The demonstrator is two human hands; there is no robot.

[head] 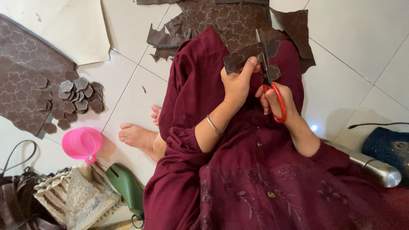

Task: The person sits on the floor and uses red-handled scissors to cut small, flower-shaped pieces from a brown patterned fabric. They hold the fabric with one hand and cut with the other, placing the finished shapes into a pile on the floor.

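Left hand [235,85] pinching brown patterned strip [245,57], right hand [277,102] gripping red-handled scissors [268,76], blades at strip, cut flower pieces [79,96] piled on floor [358,38]

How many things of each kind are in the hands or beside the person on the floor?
Red-handled scissors, in right hand: 1
Brown strip, in left hand: 1
Pink cup: 1
Green tool: 1
Steel bottle: 1
Total: 5
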